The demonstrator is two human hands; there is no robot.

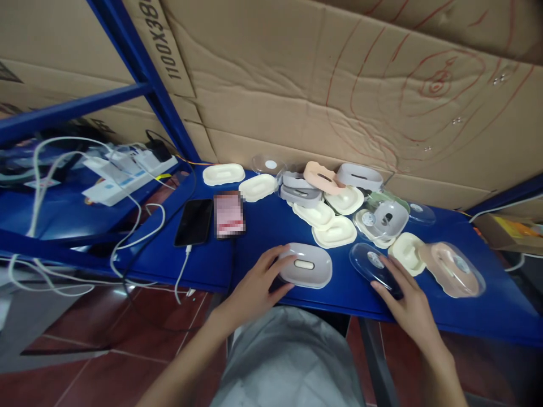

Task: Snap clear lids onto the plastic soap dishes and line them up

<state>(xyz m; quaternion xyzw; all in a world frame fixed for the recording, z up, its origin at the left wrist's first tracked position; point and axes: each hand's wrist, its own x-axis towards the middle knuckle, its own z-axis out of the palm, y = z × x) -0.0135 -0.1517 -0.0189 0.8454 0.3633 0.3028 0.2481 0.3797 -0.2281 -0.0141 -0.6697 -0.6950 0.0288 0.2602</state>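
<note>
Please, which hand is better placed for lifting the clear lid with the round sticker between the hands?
Probably the right hand: it is at the clear lid, whereas the left hand is at the grey dish.

I'm apparently in a small workshop or packing corner: blue metal frame [142, 70], printed cardboard sheets [271, 85], power strip [142, 178].

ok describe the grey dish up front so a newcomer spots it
Find the blue table, then the left hand near its front edge. That hand touches a shallow grey dish. Unlike the grey pieces farther back, it lies apart, a cream oval showing at its centre.
</note>
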